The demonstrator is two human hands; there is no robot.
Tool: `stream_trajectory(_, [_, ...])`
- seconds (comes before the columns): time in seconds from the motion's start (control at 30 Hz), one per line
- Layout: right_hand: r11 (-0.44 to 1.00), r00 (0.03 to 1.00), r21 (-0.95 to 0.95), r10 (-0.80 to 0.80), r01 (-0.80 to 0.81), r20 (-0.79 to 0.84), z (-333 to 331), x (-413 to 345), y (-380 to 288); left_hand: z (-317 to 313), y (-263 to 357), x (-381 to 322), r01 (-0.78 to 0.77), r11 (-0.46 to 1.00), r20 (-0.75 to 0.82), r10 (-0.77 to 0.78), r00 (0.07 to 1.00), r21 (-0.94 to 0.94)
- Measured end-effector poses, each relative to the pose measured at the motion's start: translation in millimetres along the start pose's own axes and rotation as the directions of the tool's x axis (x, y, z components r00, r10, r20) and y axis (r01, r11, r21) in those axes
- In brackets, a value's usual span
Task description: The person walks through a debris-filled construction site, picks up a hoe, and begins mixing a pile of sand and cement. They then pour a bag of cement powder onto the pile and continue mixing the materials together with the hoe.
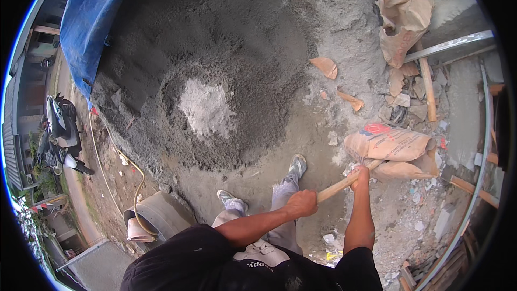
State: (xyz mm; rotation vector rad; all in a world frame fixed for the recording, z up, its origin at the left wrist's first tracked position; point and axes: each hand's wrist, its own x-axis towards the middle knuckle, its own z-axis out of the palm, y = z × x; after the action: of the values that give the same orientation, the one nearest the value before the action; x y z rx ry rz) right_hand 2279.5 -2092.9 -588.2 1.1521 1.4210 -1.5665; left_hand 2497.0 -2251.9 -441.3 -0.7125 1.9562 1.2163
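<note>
My left hand (pixel 302 203) grips the lower end of a wooden tool handle (pixel 338 187). Further up the same handle, my right hand (pixel 359 177) is closed around it. The handle slants up to the right and meets a torn brown paper cement bag (pixel 391 143); the tool's head is hidden there. The bag lies folded and gaping on its right side, with printing on it. Before my feet spreads a heap of dark grey sand mix (pixel 250 85), in which a patch of pale powder (pixel 208 107) sits in a shallow hollow.
More torn paper bags (pixel 404 20) lie at upper right by a wooden pole (pixel 427 85) and rubble. A blue tarpaulin (pixel 95 20) borders the heap's left. A grey drum (pixel 165 214) holding a small bucket (pixel 139 229) and hose is at lower left. A motorcycle (pixel 62 133) stands beyond.
</note>
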Motion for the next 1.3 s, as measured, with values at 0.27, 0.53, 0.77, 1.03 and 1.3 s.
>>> stream_trajectory(0.27, [0.996,0.996,-0.064,0.072,-0.068,0.048,-8,7,10,-8,8,-10,0.004,0.998,-0.01,-0.003,1.0,0.065])
stream_trajectory(0.53, [0.988,0.994,-0.128,-0.09,0.081,-0.064,-18,-4,-20,-21,82,-36,0.02,0.991,-0.025,-0.016,1.0,0.131])
stream_trajectory(0.77, [-0.312,0.281,-0.57,-0.633,0.76,0.722,-35,-145,-16,-77,142,-63,-0.115,0.949,0.093,0.091,0.991,0.294])
stream_trajectory(1.03, [-0.391,-0.086,-0.47,-0.832,0.791,0.548,-13,-248,-35,-98,224,-70,-0.155,0.957,0.24,0.095,0.966,0.244])
stream_trajectory(1.3, [-0.201,-0.034,-0.306,-0.88,0.931,0.475,-25,-284,-110,-111,287,-98,-0.15,0.973,0.255,0.192,0.948,-0.175])
